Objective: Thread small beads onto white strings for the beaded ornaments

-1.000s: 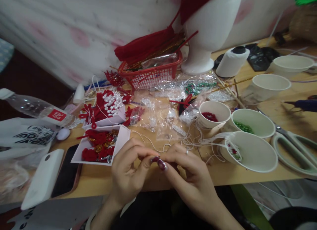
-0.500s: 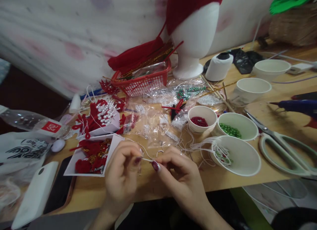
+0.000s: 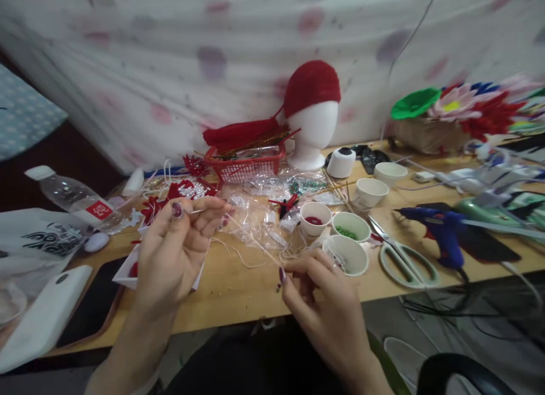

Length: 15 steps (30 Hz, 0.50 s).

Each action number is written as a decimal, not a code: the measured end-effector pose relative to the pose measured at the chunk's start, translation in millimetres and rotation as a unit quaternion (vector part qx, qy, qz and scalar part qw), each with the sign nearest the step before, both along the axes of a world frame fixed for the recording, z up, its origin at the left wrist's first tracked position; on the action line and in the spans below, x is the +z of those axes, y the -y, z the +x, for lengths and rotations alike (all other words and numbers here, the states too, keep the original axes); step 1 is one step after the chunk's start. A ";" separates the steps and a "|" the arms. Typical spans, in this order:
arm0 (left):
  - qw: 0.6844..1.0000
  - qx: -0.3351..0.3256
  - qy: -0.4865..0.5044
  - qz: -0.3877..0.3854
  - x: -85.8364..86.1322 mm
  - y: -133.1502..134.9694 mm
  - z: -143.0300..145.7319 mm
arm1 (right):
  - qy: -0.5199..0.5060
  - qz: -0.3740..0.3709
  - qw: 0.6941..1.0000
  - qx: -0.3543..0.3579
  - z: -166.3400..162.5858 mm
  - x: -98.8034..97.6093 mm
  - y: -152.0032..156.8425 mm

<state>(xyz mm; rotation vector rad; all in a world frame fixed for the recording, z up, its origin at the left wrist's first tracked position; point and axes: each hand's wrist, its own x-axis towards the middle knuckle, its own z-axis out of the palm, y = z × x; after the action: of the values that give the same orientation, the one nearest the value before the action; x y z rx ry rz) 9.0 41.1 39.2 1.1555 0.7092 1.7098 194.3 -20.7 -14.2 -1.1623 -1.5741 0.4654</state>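
Observation:
A thin white string [image 3: 254, 242] runs slantwise between my two hands. My left hand [image 3: 176, 242] is raised above the white paper box [image 3: 123, 273], palm partly turned up, with the string across its fingers. Lower down, my right hand [image 3: 321, 290] pinches the other stretch of string between thumb and index finger. Tiny dark beads [image 3: 278, 287] show just beside that thumb; whether they hang or lie on the table I cannot tell. Near the right hand stand a cup of white strings [image 3: 361, 264], a cup of green beads [image 3: 365, 229] and a cup of dark red beads [image 3: 326, 212].
Scissors [image 3: 404, 261] and a blue glue gun [image 3: 443, 230] lie to the right. Behind are a red basket [image 3: 247, 171], a white foam head [image 3: 315, 128] and a thread cone [image 3: 341, 163]. A plastic bottle [image 3: 70, 193] and phones [image 3: 93, 304] are at left.
My hands have moved apart, the left up and leftward, the right a little rightward, with the string now stretched between them. The view has tilted up and shows more of the table's right side.

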 end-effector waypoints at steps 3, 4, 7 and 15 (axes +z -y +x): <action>0.999 -0.042 0.001 0.006 4.8 4.6 10.5 | 0.068 0.042 0.996 -0.035 33.4 13.0 2.0; 0.998 -0.060 -0.001 0.001 5.4 4.4 14.4 | 0.096 0.050 0.993 -0.053 46.2 16.9 1.3; 0.990 -0.141 -0.004 -0.019 4.0 1.0 26.0 | 0.172 0.062 0.978 -0.098 81.1 25.9 -2.5; 0.939 -0.287 -0.129 -0.139 -22.5 9.2 23.9 | 0.226 0.043 0.968 -0.100 115.5 24.6 6.2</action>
<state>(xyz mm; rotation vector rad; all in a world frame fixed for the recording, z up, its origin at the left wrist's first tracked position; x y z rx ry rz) 32.9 31.8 16.6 1.2440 0.6607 0.9493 309.7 -26.9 10.4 -1.4085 -1.8156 -0.0084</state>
